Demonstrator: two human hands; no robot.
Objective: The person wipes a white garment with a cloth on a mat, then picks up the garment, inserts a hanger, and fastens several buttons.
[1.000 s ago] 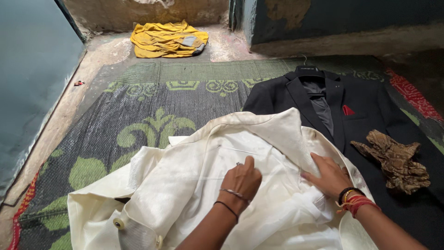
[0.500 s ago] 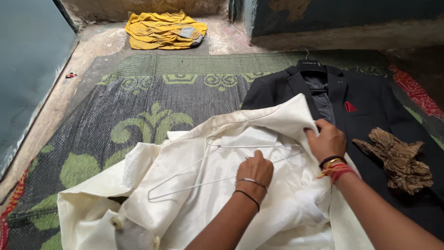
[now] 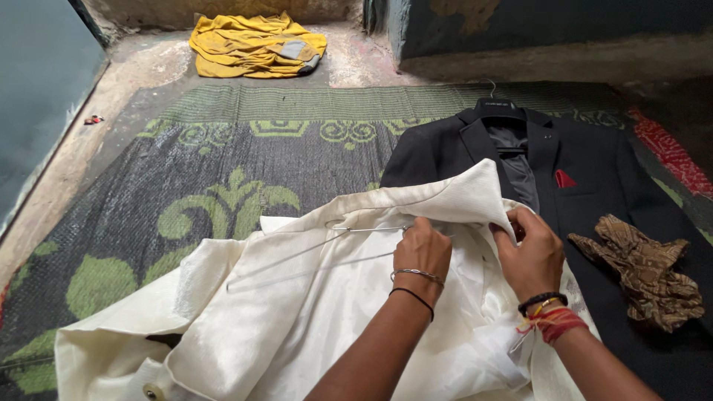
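My left hand (image 3: 422, 249) is curled shut on the thin wire hanger (image 3: 312, 252); I pinch it near its right end, just under the collar of the cream jacket (image 3: 297, 327); the hanger lies on top of the jacket's shiny inside (it is easy to miss, because it is so thin). Its long way runs from my left hand out to the left and a bit down toward me, so most of the wire is on the left side of my hand; the little hook bump sits up near the top edge, just left of my fingers.

My right hand (image 3: 531, 256) is closed on the jacket's folded collar flap; it holds the cloth up, just to the right of my left hand; the two hands are near each other but not touching. My left hand is the one on the hanger; my right hand has only cloth.

The jacket lies on the green and grey mat (image 3: 223, 171); the black jacket (image 3: 594, 193) lies just beside it on the right, with a brown patterned cloth (image 3: 646, 271) on top of it.
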